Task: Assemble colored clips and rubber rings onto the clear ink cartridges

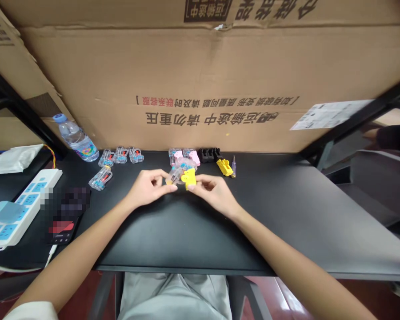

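Near the middle of the frame, a clear piece (175,176) is pinched between the thumb and forefinger of the left hand (150,189). A yellow piece (189,176) is pinched in the same way by the right hand (216,193), just beside it. Both pieces are held up in front of the pink parts (194,157); whether they touch each other cannot be told from this angle.

The step in hand is judged to be the bringing of these two pieces together. For this, the clear piece should be gripped firmly at its outer end, so that its facing side is not covered by the fingertips. The yellow piece should be turned until its edges are parallel with it, and only then should light, even pressure be given; if it is pushed while tilted, the thin plastic could be bent or dropped.

About the edges: the table (173,235) is bounded by its front edge at the lower part of the frame and by the cardboard (213,66) behind. More room for the elbows is offered towards the right of the frame. At the left, movement is limited by the phone (65,235) and the bottle (78,140). Behind the right hand, care is needed with the second yellow piece (224,167) and the slim tool (234,166).
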{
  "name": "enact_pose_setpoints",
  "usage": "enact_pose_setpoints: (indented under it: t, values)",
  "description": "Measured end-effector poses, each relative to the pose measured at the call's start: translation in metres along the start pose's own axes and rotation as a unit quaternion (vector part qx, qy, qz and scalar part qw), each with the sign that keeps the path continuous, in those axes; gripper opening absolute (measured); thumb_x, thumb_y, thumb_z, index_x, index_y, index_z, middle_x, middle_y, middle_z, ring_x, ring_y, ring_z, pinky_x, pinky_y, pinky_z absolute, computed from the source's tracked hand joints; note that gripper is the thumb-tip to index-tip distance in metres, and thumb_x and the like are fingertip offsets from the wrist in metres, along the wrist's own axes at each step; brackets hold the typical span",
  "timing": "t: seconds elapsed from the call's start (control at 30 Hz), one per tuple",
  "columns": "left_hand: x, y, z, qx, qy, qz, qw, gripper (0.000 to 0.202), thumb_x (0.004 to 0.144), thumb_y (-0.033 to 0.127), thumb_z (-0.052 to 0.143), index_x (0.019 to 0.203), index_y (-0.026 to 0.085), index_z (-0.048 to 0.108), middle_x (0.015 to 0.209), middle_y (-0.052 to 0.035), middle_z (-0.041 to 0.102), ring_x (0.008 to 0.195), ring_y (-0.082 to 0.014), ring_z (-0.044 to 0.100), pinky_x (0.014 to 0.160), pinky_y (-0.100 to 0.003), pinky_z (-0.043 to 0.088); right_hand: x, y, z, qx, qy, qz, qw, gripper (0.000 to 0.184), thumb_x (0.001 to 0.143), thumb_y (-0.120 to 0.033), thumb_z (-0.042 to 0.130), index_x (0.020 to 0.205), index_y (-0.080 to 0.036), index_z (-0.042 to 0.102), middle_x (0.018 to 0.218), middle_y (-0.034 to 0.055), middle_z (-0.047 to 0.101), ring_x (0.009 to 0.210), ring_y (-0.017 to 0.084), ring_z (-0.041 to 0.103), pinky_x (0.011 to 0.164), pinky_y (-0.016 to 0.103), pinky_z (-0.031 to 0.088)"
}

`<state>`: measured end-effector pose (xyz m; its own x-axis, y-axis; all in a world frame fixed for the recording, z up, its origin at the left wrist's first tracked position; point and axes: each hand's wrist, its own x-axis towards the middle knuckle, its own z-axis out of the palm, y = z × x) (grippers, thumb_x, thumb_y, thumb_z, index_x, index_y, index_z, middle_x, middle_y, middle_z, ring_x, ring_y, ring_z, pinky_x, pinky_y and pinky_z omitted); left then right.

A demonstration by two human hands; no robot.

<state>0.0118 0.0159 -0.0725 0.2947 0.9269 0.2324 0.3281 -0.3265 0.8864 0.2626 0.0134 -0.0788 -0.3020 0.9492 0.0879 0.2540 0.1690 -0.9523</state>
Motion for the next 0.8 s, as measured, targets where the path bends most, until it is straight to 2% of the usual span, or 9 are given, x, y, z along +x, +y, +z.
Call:
enact_pose_setpoints:
  t: [0.07, 0.1, 0.27, 0.33, 0.4, 0.47, 0.6, 0.67, 0.8]
  values:
    - [-0.001, 0.0, 0.003, 0.011, -0.03, 0.002, 0.999, 0.034, 0.079, 0.045, 0.084, 0.072, 0.016, 0.068, 0.051, 0.0098, 0.038, 0.049, -0.0073, 0.029, 0.052, -0.023, 0.026, -0.001, 0.0, 0.002, 0.004, -0.031, 0.001, 1.0, 0.045, 0.083, -0.061, 0.081, 0.095, -0.018, 0.083, 0.064, -0.0012, 0.059, 0.058, 0.013, 0.045, 0.056, 0.029, 0.037]
    - [-0.001, 0.0, 0.003, 0.011, -0.036, 0.004, 0.999, 0.035, 0.08, 0.045, 0.084, 0.072, 0.016, 0.068, 0.051, 0.0099, 0.038, 0.049, -0.0073, 0.029, 0.052, -0.023, 0.026, -0.001, -0.001, 0.002, 0.007, -0.037, 0.003, 0.999, 0.044, 0.083, -0.06, 0.081, 0.096, -0.018, 0.083, 0.067, 0.0001, 0.063, 0.059, 0.014, 0.048, 0.057, 0.03, 0.039]
    - [0.002, 0.0, -0.006, 0.025, 0.013, 0.025, 0.999, 0.034, 0.084, 0.05, 0.082, 0.085, 0.017, 0.073, 0.051, 0.011, 0.034, 0.049, -0.008, 0.027, 0.053, -0.023, 0.025, 0.0, 0.002, 0.001, 0.035, -0.014, 0.019, 0.999, 0.045, 0.083, -0.06, 0.082, 0.101, -0.018, 0.084, 0.091, 0.0067, 0.078, 0.075, 0.02, 0.065, 0.07, 0.033, 0.051]
    - [0.0, -0.002, -0.002, 0.052, -0.009, 0.03, 0.998, 0.034, 0.085, 0.048, 0.08, 0.078, 0.017, 0.069, 0.051, 0.0101, 0.038, 0.05, -0.0081, 0.029, 0.053, -0.023, 0.026, 0.0, 0.004, 0.003, 0.046, -0.03, 0.024, 0.998, 0.046, 0.083, -0.061, 0.081, 0.1, -0.018, 0.084, 0.092, 0.007, 0.079, 0.077, 0.021, 0.067, 0.072, 0.034, 0.053]
    - [-0.004, -0.003, 0.005, 0.083, -0.056, 0.025, 0.995, 0.036, 0.087, 0.045, 0.077, 0.069, 0.017, 0.062, 0.053, 0.0084, 0.041, 0.051, -0.0083, 0.032, 0.054, -0.024, 0.027, -0.002, 0.005, 0.007, 0.049, -0.048, 0.023, 0.997, 0.046, 0.083, -0.061, 0.081, 0.1, -0.019, 0.084, 0.089, 0.0063, 0.079, 0.075, 0.021, 0.067, 0.071, 0.035, 0.054]
    - [-0.008, -0.001, 0.011, 0.104, -0.084, 0.021, 0.991, 0.038, 0.09, 0.044, 0.073, 0.067, 0.018, 0.059, 0.054, 0.0075, 0.043, 0.052, -0.0087, 0.033, 0.054, -0.024, 0.028, -0.003, 0.004, 0.009, 0.051, -0.057, 0.021, 0.997, 0.045, 0.083, -0.06, 0.081, 0.1, -0.019, 0.084, 0.087, 0.0058, 0.079, 0.074, 0.021, 0.067, 0.072, 0.036, 0.055]
    - [-0.009, 0.009, 0.006, 0.119, -0.12, 0.024, 0.985, 0.035, 0.091, 0.051, 0.073, 0.082, 0.018, 0.065, 0.057, 0.0069, 0.049, 0.051, -0.0101, 0.041, 0.056, -0.024, 0.031, -0.003, 0.001, 0.009, 0.06, -0.048, 0.026, 0.997, 0.047, 0.083, -0.062, 0.081, 0.103, -0.02, 0.084, 0.094, 0.0079, 0.08, 0.082, 0.025, 0.07, 0.077, 0.038, 0.057]
    - [-0.008, 0.013, 0.001, 0.116, -0.136, 0.026, 0.984, 0.035, 0.098, 0.053, 0.065, 0.093, 0.019, 0.068, 0.06, 0.0061, 0.052, 0.052, -0.0113, 0.044, 0.057, -0.025, 0.032, -0.002, 0.0, 0.006, 0.062, -0.041, 0.03, 0.997, 0.047, 0.082, -0.062, 0.081, 0.103, -0.02, 0.084, 0.096, 0.0086, 0.081, 0.084, 0.025, 0.07, 0.078, 0.039, 0.057]
    - [-0.008, 0.013, 0.001, 0.156, -0.14, 0.019, 0.978, 0.041, 0.109, 0.05, 0.045, 0.092, 0.02, 0.067, 0.059, 0.0045, 0.051, 0.052, -0.0136, 0.047, 0.058, -0.027, 0.03, 0.0, 0.004, 0.004, 0.071, -0.041, 0.044, 0.996, 0.045, 0.079, -0.06, 0.085, 0.098, -0.019, 0.083, 0.091, 0.0074, 0.08, 0.072, 0.019, 0.066, 0.07, 0.033, 0.054]
